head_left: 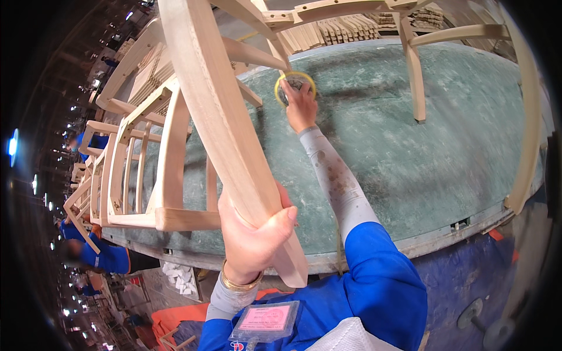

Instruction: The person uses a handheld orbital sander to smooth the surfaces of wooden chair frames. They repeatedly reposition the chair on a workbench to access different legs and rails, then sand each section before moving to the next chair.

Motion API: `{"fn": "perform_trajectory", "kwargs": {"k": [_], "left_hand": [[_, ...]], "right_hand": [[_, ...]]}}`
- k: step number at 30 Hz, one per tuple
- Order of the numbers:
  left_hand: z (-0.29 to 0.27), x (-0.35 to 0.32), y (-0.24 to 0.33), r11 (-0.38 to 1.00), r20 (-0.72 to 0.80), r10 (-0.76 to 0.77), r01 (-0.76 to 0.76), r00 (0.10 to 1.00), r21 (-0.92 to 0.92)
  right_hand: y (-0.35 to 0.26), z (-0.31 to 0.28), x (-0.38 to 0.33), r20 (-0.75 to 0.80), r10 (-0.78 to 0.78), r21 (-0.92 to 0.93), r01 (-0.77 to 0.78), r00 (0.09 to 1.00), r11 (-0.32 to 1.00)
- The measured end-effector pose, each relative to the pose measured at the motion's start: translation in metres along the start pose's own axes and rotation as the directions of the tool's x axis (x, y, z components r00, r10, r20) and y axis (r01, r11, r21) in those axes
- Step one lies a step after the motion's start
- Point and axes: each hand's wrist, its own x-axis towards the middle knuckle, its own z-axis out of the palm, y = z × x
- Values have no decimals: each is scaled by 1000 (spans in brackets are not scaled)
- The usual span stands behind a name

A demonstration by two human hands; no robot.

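Observation:
My left hand [252,237] is wrapped round the lower end of a thick, pale wooden chair leg [225,117], which slants up close in front of me. This leg belongs to a bare wooden chair frame [328,8], whose other legs and rails spread across the top and right. Farther off, my right hand [301,108] has its fingers curled over a round, yellow-rimmed disc [314,88] with a grey middle. The disc is beside the lower end of a thinner chair leg [276,47]; whether they touch, I cannot tell. The fingers hide part of the disc.
Beneath the frame lies a worn green tabletop [374,158] with a pale edge. More wooden chair frames [167,158] stand at its left side. Stacked wooden parts [345,29] lie beyond. People in blue [111,257] are at the far left. Blue sheeting [462,275] is at lower right.

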Motion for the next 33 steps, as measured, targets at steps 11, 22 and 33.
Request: {"fn": "perform_trajectory", "kwargs": {"k": [11,22,33], "left_hand": [[7,-16,-10,999,-29,51,-51,998,-5],[20,-9,-3,995,-39,90,-89,995,35],[22,1,2,997,-46,73,-72,996,33]], "right_hand": [[43,-125,-180,514,67,95,-134,855,986],[53,-150,-266,505,29,41,-57,862,998],[56,-161,-265,565,65,-42,-50,822,998]]}}
